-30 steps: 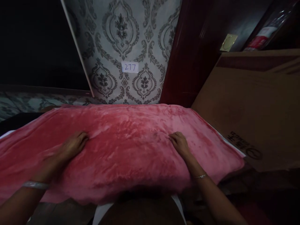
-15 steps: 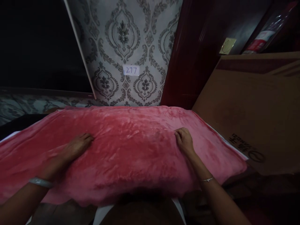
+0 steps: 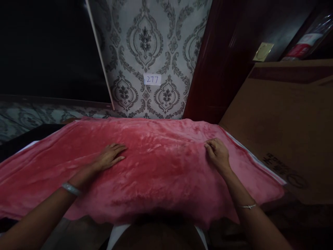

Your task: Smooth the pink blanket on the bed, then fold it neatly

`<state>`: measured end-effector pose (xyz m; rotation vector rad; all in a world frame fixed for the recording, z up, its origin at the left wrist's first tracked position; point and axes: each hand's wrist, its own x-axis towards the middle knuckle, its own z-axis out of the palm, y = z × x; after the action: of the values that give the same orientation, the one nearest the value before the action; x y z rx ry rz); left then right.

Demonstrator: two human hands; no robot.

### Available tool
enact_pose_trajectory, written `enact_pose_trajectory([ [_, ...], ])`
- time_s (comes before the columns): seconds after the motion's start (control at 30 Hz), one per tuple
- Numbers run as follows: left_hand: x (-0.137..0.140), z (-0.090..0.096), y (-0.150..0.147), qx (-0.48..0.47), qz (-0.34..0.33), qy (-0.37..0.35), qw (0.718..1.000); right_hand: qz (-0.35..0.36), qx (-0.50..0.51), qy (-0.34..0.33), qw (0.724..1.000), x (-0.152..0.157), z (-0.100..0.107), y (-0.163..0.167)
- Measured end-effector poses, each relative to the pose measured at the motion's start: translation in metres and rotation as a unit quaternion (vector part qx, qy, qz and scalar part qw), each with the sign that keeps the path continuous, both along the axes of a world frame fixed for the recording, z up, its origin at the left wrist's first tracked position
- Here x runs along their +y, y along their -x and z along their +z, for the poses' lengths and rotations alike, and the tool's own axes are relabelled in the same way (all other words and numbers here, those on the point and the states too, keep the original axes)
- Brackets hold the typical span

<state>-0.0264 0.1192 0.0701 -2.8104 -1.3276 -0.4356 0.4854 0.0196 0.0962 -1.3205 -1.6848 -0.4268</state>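
A pink plush blanket [image 3: 156, 166] is spread over a surface in front of me, its near edge hanging unevenly toward my body. On its left half my left hand [image 3: 110, 156] lies flat with the fingers stretched out and slightly apart. Toward the right side, my right hand [image 3: 218, 152] has its fingers curled and pinched on the blanket, where small creases run away from them. What exactly sits under those fingertips is hidden.
A large cardboard box [image 3: 275, 132] stands close along the right side, with a bottle [image 3: 304, 45] behind its top edge. A dark screen [image 3: 52, 52] fills the left back. Patterned wallpaper carries a paper label [image 3: 152, 79] reading 277.
My left hand has slid right and its fingers have spread out flat. My right hand appears a little farther right, still curled. The whole view has shifted slightly.
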Motion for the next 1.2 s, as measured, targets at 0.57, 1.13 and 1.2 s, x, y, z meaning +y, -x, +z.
enact_pose_trajectory([
  [0.57,0.005,-0.01,-0.025,-0.018,-0.029,0.027,0.999,-0.008,0.0,-0.007,1.0,-0.048,0.007,0.003],
  [1.13,-0.02,0.031,-0.017,-0.076,0.206,-0.039,0.975,-0.026,0.098,0.09,0.991,-0.041,-0.055,0.011],
  [1.2,-0.02,0.029,-0.016,-0.046,0.2,-0.013,0.979,-0.017,0.097,0.104,0.99,-0.039,-0.062,0.01],
])
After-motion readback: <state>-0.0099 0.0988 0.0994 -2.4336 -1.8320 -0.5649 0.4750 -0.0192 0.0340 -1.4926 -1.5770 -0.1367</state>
